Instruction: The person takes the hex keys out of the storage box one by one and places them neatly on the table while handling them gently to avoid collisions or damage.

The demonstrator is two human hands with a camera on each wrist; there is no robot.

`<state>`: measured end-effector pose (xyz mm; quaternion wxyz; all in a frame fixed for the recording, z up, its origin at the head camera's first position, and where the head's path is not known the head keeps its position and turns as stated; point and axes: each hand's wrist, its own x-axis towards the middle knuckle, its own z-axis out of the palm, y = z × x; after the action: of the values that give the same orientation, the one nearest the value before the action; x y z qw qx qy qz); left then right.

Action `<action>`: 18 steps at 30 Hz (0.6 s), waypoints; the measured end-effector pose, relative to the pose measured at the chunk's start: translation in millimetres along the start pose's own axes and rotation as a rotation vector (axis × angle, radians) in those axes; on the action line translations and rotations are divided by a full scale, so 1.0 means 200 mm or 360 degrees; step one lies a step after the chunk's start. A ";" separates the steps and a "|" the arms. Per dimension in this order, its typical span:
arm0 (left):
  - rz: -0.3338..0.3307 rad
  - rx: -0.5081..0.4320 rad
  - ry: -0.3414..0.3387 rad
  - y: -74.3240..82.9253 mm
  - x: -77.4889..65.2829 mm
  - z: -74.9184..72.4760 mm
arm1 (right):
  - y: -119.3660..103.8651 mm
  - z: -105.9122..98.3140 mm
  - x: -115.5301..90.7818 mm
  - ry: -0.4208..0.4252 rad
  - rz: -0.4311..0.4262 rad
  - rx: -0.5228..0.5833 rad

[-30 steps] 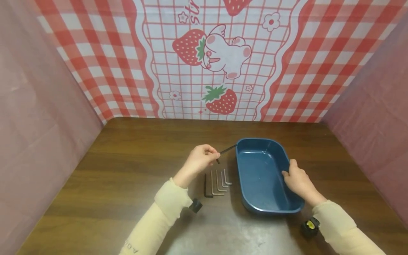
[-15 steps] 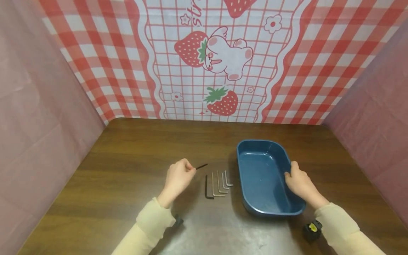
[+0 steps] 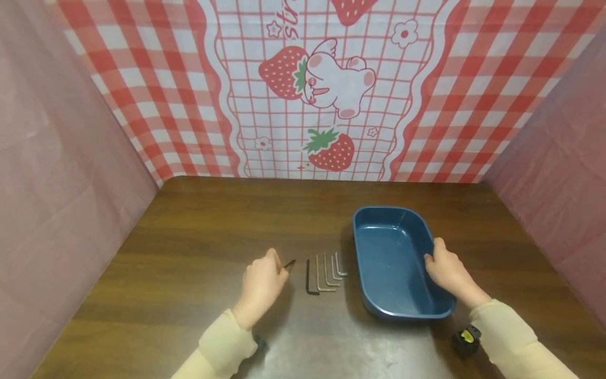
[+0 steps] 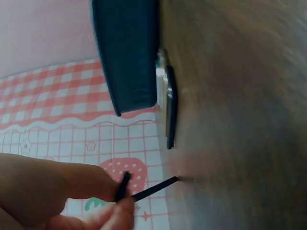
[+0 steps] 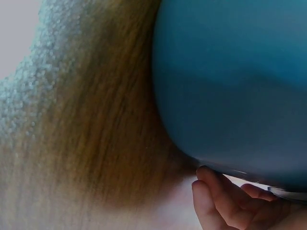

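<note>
Between thumb and fingers my left hand (image 3: pixel 263 281) pinches a black hex key (image 4: pixel 154 189), low over the wooden table. In the left wrist view its far tip is at or very near the tabletop; I cannot tell if it touches. Just right of that hand, several L-shaped hex keys lie in a row: a black one (image 3: pixel 309 278) nearest, then brassy and silver ones (image 3: pixel 326 271). My right hand (image 3: pixel 448 271) grips the right rim of a blue rectangular tub (image 3: pixel 395 263), thumb over the edge, fingers outside in the right wrist view. No object shows inside the tub.
The brown wooden table (image 3: pixel 213 226) ends at a red-and-white strawberry cloth (image 3: pixel 189 105) behind. Pink cloth walls (image 3: pixel 554 131) stand on both sides. A black wrist camera (image 3: pixel 466 341) sits under the right sleeve.
My left hand has moved left, toward me and down from the tub's left rim, carrying the black hex key. The right hand and tub stay nearly where they were.
</note>
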<state>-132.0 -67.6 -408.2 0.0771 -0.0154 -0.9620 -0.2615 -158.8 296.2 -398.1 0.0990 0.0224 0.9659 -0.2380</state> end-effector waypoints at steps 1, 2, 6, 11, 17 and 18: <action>-0.0003 0.0024 -0.0030 0.00 -0.01 0.01 | 0.00 0.00 0.00 0.0005 -0.0003 0.0000; -0.0009 0.0048 -0.0068 0.00 -0.01 0.01 | 0.00 0.00 0.00 0.0012 -0.0005 -0.0003; -0.0044 0.0064 -0.0246 0.01 -0.03 0.04 | 0.00 0.00 0.00 0.0023 -0.0009 -0.0011; 0.0047 0.0019 -0.0441 0.00 -0.04 0.06 | 0.01 0.00 0.00 0.0006 0.0005 -0.0002; 0.0220 -0.0036 -0.0566 -0.01 -0.04 0.07 | 0.01 0.00 0.00 0.0000 0.0017 0.0007; 0.0233 -0.0046 -0.0582 -0.01 -0.04 0.07 | 0.01 0.00 0.01 0.0002 0.0016 0.0005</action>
<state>-126.9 -61.7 -422.1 -0.0803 -0.1336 -0.9524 -0.2618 -159.9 297.4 -399.2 0.0995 0.0277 0.9655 -0.2391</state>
